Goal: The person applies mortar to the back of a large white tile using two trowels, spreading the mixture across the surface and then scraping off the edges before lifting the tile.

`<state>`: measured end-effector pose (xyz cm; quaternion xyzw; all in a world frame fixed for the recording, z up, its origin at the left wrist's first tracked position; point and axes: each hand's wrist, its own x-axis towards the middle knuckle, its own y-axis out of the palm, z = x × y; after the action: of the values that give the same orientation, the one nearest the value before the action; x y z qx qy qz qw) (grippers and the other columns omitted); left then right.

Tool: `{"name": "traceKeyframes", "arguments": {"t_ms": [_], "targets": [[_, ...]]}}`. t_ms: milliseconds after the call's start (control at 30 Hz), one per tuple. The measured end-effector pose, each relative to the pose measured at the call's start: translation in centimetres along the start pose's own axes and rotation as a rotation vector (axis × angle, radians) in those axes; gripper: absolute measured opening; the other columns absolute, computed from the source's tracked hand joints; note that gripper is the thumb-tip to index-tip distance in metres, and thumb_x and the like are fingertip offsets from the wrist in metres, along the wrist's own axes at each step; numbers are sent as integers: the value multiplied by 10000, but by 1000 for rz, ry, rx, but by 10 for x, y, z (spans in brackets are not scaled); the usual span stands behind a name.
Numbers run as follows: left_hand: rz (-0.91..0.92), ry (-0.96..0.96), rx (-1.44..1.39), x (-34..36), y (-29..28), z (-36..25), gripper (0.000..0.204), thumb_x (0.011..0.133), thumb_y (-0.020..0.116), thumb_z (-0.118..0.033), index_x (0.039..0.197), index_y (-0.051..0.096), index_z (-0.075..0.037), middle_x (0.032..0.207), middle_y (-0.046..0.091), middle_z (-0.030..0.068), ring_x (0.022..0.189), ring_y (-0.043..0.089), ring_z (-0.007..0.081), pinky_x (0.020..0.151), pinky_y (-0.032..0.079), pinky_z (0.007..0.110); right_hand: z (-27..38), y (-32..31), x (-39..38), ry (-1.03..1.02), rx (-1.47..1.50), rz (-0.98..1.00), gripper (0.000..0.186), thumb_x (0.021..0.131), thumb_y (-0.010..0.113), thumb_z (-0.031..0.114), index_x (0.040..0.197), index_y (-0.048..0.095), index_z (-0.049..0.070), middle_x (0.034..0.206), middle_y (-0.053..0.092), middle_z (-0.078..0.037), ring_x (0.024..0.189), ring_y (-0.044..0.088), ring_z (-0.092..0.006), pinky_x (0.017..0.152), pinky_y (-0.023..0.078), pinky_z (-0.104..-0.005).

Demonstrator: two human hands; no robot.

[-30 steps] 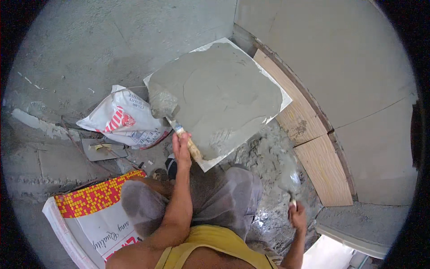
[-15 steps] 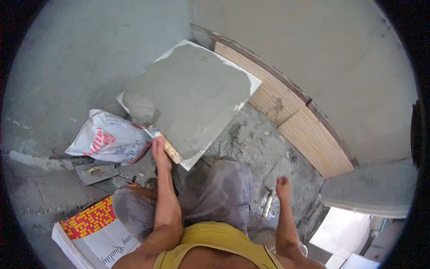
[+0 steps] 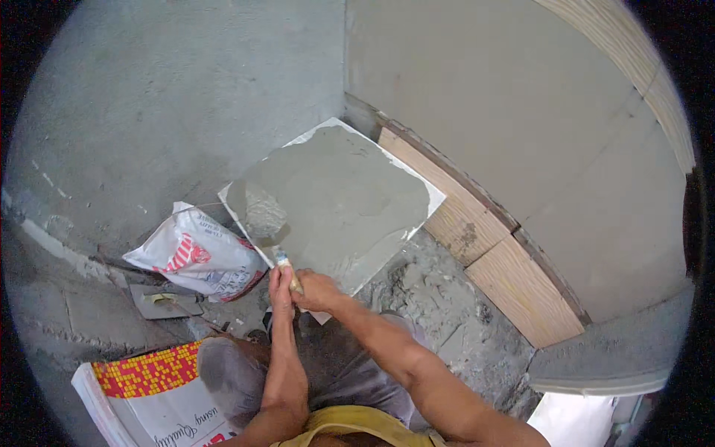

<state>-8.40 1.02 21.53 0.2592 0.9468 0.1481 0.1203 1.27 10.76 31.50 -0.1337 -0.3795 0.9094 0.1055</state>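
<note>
A square tile (image 3: 432, 200) with white edges lies before me, its face mostly covered in grey mortar. Across its near left edge lies a trowel with a worn wooden handle (image 3: 296, 284); the blade seems coated in mortar and is hard to make out. My left hand (image 3: 281, 289) is closed at the tile's edge, fingers against the handle. From the other side my right hand (image 3: 319, 291) closes round the near end of the same handle. Both hands are close together, and their inner fingers are partly hidden.
A white and red bag (image 3: 199, 253) stands left of the tile, beside a flat plastering trowel (image 3: 165, 301). A printed carton (image 3: 160, 402) sits at my lower left. Wet mortar (image 3: 439, 298) covers the floor at right, alongside wood-patterned tiles (image 3: 514, 283) edging the wall.
My right hand has come from the far right, near a pale-handled tool on the floor, over to the wooden handle. My left hand stays there. The view has shifted.
</note>
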Motion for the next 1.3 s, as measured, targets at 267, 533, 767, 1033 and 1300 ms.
{"name": "traceKeyframes", "arguments": {"t_ms": [267,533,767,1033,1300], "targets": [[-222,111,-137,13,20,11,370,965,587,-302,1213,528,-35,1142,502,52,1071,472,178,978,378,325,-35,-1,-67,78,138,-481,405,846,636,314,1093,563,1,964,613,-244,820,619,-462,754,514,-513],[-534,-138,-166,41,35,29,269,937,527,-221,1122,534,-25,1074,523,76,1008,504,190,897,436,362,-99,-13,-171,752,324,-965,431,859,614,356,1042,584,-33,952,640,-264,880,631,-433,793,492,-480],[-452,-348,-154,107,-19,59,334,870,448,-254,1103,593,-62,1060,614,114,977,586,273,861,487,457,-150,34,-150,1019,252,-638,550,848,577,457,1062,646,-44,1016,659,-297,989,641,-434,864,494,-480],[-102,-495,-314,161,-55,46,497,914,395,-458,1224,581,-116,1208,615,66,1071,581,309,910,471,509,-195,108,-109,966,202,-331,505,844,544,454,1002,695,-1,1042,678,-242,995,653,-402,877,508,-459],[184,-609,-227,179,22,23,555,921,361,-511,1261,556,-117,1241,603,80,1115,563,316,937,457,531,-237,78,-93,694,172,-959,261,848,581,248,922,637,4,823,656,-204,769,629,-378,716,508,-420]]}}
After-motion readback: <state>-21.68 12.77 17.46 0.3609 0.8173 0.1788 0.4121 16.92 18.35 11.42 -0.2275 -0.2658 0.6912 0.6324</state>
